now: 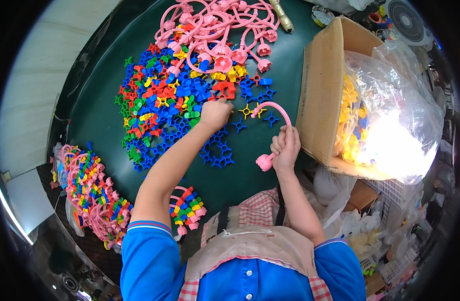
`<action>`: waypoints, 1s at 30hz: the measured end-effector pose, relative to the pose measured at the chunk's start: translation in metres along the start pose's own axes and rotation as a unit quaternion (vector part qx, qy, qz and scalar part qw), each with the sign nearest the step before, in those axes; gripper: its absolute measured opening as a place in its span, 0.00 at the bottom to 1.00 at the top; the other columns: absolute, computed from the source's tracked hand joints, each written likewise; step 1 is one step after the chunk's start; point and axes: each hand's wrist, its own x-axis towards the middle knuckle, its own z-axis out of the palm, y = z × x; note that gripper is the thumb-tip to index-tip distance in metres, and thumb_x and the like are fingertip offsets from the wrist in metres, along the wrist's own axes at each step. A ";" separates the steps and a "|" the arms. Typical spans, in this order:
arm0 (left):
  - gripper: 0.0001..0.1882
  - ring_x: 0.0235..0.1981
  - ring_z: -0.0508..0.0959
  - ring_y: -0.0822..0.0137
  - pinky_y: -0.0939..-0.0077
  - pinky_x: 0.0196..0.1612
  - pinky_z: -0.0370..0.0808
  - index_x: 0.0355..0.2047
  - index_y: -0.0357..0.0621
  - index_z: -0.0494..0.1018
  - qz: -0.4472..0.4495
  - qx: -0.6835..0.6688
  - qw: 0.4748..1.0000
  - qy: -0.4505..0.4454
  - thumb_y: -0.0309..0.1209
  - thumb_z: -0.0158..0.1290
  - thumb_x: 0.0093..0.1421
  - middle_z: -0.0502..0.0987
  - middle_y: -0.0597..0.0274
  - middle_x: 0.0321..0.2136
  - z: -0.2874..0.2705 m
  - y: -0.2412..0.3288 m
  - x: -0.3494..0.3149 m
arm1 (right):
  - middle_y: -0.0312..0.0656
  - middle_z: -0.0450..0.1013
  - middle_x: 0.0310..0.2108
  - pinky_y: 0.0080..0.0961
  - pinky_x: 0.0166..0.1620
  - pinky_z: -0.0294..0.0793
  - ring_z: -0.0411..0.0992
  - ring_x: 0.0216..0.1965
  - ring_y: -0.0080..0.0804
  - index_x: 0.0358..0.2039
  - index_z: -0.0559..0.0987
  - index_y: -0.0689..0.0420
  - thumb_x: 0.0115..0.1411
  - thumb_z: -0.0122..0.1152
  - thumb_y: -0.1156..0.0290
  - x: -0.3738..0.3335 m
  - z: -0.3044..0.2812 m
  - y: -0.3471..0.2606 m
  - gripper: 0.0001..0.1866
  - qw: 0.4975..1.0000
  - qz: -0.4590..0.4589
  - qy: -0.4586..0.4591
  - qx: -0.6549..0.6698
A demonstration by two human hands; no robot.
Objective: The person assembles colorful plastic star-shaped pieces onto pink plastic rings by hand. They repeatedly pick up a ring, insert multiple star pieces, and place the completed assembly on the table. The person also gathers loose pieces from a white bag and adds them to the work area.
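Observation:
My right hand [286, 149] is closed round a pink ribbed tube [275, 106] bent into an arch. One tube end curves over toward the pile, and a pink flower-shaped end [264, 162] hangs below my fist. At the right side of the pile, my left hand [217, 114] has its fingers pinched together; what they hold, if anything, is hidden. Around it lie small plastic connector pieces [164, 113] in red, blue, green and yellow. Two yellow star-shaped pieces [246, 111] and some blue ones [239, 125] lie between my hands.
Many pink flower-ended tubes [222, 40] are heaped at the far side of the dark green table [94, 120]. A cardboard box [315, 95] with bagged yellow and blue pieces stands at right. Finished-looking strung loops [97, 193] pile up at lower left; another loop [188, 208] is near my left arm.

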 end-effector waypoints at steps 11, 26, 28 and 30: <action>0.21 0.51 0.80 0.56 0.58 0.52 0.80 0.58 0.44 0.68 -0.312 -0.916 0.237 0.086 0.31 0.55 0.66 0.77 0.54 0.52 -0.026 0.064 -0.090 | 0.25 0.45 0.13 0.16 0.15 0.40 0.42 0.12 0.13 0.28 0.66 0.49 0.75 0.39 0.49 -0.043 0.029 0.021 0.21 0.979 0.164 -0.101 0.072; 0.41 0.42 0.81 0.45 0.59 0.44 0.76 0.66 0.45 0.59 -0.299 -0.392 0.868 0.059 0.49 0.60 0.58 0.80 0.41 0.40 -0.144 0.098 -0.220 | 0.45 0.75 0.37 0.33 0.40 0.76 0.76 0.37 0.35 0.52 0.71 0.60 0.63 0.58 0.66 0.095 0.069 0.039 0.19 0.869 -0.127 -0.153 -0.453; 0.31 0.47 0.80 0.49 0.64 0.48 0.76 0.60 0.42 0.68 -0.284 -0.440 0.847 0.089 0.40 0.61 0.58 0.80 0.43 0.45 -0.143 0.103 -0.245 | 0.52 0.77 0.39 0.39 0.47 0.75 0.77 0.40 0.48 0.58 0.68 0.59 0.57 0.59 0.70 0.173 0.092 0.033 0.27 0.775 -0.266 -0.092 -0.566; 0.19 0.46 0.81 0.59 0.69 0.48 0.76 0.54 0.38 0.75 -0.333 -0.512 0.788 0.082 0.29 0.57 0.62 0.81 0.51 0.45 -0.142 0.097 -0.279 | 0.56 0.77 0.43 0.44 0.49 0.74 0.76 0.44 0.54 0.62 0.65 0.58 0.55 0.58 0.70 0.223 0.117 0.034 0.33 0.764 -0.200 -0.088 -0.607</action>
